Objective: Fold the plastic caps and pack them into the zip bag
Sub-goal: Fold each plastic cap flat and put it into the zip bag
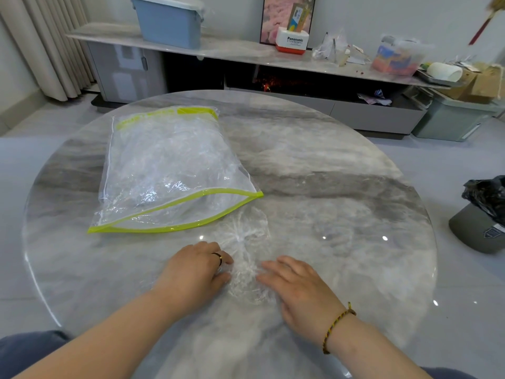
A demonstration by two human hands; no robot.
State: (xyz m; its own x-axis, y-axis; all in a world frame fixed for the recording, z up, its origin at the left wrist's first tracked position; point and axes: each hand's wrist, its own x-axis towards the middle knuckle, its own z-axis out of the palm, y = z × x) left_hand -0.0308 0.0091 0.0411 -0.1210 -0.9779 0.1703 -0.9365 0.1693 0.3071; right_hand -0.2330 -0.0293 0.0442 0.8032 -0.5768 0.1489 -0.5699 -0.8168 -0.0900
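worktop (355,160): open zip bag (164,160) mouth faces the plastic cap (246,242)
the bag lies far left, already holding caps; the cap stretches near-to-far just before its mouth, by the near edge. the left grip (196,269) curls onto the cap's left side, pinching it; the right grip (297,285) rests flat-fingered on its right side, equally near.

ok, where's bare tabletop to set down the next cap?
Free: the whole right side of the table, from the zip bag out to the rim; also the near-left strip between the bag's mouth and the left hand. Crowded: front centre, where that hand and the right hand touch the plastic cap just below the bag's mouth.
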